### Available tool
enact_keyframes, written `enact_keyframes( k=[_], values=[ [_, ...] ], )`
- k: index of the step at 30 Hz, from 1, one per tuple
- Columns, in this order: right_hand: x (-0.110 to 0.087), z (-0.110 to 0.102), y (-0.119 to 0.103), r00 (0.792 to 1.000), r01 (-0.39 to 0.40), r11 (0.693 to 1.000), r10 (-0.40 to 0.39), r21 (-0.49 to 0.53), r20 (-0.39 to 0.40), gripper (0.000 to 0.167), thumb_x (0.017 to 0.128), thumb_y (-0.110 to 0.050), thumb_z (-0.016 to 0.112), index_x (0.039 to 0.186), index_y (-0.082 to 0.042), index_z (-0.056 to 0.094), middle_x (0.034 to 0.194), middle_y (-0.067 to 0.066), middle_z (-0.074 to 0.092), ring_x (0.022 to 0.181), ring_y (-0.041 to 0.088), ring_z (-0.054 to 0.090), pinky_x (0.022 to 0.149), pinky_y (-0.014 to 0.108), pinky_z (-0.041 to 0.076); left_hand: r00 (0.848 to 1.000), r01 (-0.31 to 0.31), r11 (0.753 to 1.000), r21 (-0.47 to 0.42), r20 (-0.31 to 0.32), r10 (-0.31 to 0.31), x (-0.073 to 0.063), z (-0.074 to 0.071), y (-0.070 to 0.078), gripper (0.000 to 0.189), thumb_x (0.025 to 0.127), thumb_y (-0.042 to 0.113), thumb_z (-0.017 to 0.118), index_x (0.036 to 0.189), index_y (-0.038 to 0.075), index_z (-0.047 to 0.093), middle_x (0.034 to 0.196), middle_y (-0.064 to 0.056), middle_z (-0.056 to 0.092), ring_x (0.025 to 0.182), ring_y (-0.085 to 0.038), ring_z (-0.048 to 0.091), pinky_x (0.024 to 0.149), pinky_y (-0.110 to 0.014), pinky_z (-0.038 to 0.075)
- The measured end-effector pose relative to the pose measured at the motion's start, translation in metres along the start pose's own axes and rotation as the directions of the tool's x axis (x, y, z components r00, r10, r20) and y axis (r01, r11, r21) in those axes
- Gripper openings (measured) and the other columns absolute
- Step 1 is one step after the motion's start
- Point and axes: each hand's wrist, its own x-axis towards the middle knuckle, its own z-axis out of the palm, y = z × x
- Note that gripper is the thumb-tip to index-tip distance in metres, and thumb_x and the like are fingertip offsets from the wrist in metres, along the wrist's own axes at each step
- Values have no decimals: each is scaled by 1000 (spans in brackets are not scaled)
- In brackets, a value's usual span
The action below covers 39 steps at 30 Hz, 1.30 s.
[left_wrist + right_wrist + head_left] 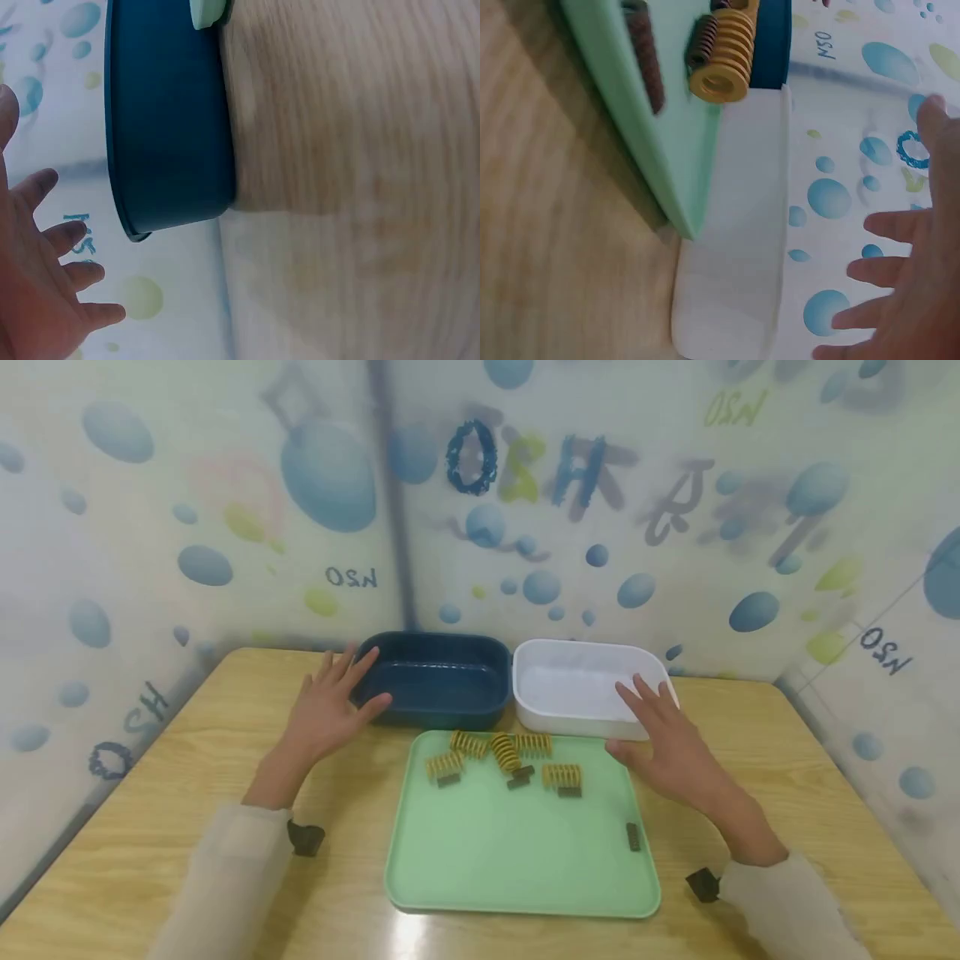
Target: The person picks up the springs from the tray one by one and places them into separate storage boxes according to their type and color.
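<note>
In the head view my left hand (326, 710) is spread beside the left end of a dark blue dish (442, 720), fingertips overlapping its rim. My right hand (667, 747), fingers spread, hovers near the front right of a white dish (581, 727). Neither hand holds anything. Just in front of the dishes lies a green tray (517, 860). On its far half sit several yellow coil springs (562, 775) and several small dark springs (448, 781). One dark spring (633, 837) lies apart near the right rim. The right wrist view shows a yellow spring (724, 67) close up.
The wooden table (150, 827) backs onto a wall (525, 552) printed with blue drops and letters. Both dishes stand side by side along the table's far edge. Dark wrist devices (306, 839) are strapped at both sleeves.
</note>
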Motion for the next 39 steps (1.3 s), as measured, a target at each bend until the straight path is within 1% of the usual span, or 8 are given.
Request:
enact_keyframes(
  k=[7, 11, 15, 21, 27, 32, 36, 39],
  values=[
    [-7, 14, -3, 987, 60, 991, -42, 115, -157, 49, 94, -31, 62, 136, -9, 51, 136, 15, 48, 124, 35, 41, 97, 60, 34, 996, 61, 981, -185, -54, -72, -4, 15, -11, 72, 96, 53, 47, 153, 14, 25, 157, -18, 14, 140, -47, 3, 106, -67, 9],
    [-6, 20, -4, 989, 85, 977, -58, 196, -139, 37, 94, -22, 62, 129, -10, 58, 120, 8, 61, 105, 23, 55, 82, 46, 48, 991, 82, 954, -290, -73, -108, -6, 20, -16, 68, 98, 46, 49, 152, 13, 26, 156, -20, 14, 141, -45, 3, 106, -67, 10],
    [-4, 27, -5, 995, 78, 956, -55, 283, -88, 29, 95, -19, 62, 122, -8, 64, 108, 4, 68, 92, 14, 59, 69, 33, 52, 986, 111, 909, -402, -71, -152, -9, 23, -21, 64, 100, 43, 46, 153, 16, 23, 158, -15, 12, 141, -42, 6, 107, -66, 11],
    [-2, 39, 1, 1000, 8, 901, -4, 433, -9, 26, 96, -21, 60, 119, -10, 65, 110, -1, 67, 92, 13, 60, 71, 28, 53, 968, 160, 786, -597, -61, -243, -11, 32, -34, 59, 102, 42, 39, 154, 23, 20, 159, -7, 15, 141, -38, 15, 109, -60, 18],
    [-2, 49, 9, 998, -62, 774, 27, 631, 65, 25, 97, -16, 58, 118, -5, 64, 114, 9, 65, 94, 18, 63, 76, 27, 52, 948, 176, 643, -745, -48, -314, -11, 36, -36, 58, 103, 40, 40, 153, 17, 23, 158, -4, 20, 143, -24, 14, 115, -44, 12],
    [0, 59, 12, 993, -110, 709, 44, 696, 111, 27, 96, -14, 60, 120, -2, 63, 116, 14, 64, 90, 18, 63, 69, 27, 52, 944, 176, 537, -825, -13, -330, -10, 38, -34, 60, 101, 30, 49, 152, 11, 23, 158, -5, 17, 144, -25, 12, 115, -40, 9],
    [1, 64, 12, 989, -141, 717, 71, 683, 130, 28, 94, -15, 63, 119, -3, 63, 115, 12, 65, 90, 19, 62, 70, 27, 51, 952, 179, 527, -831, 11, -305, -8, 41, -34, 64, 98, 28, 56, 152, 19, 25, 158, 0, 17, 142, -29, 17, 114, -42, 17],
    [0, 66, 12, 989, -136, 737, 63, 662, 132, 29, 92, -15, 66, 118, -3, 64, 115, 10, 65, 93, 22, 62, 75, 28, 52, 956, 176, 560, -810, 4, -295, -8, 45, -36, 62, 97, 29, 57, 152, 23, 27, 158, 3, 19, 141, -29, 19, 113, -38, 22]
  ],
)
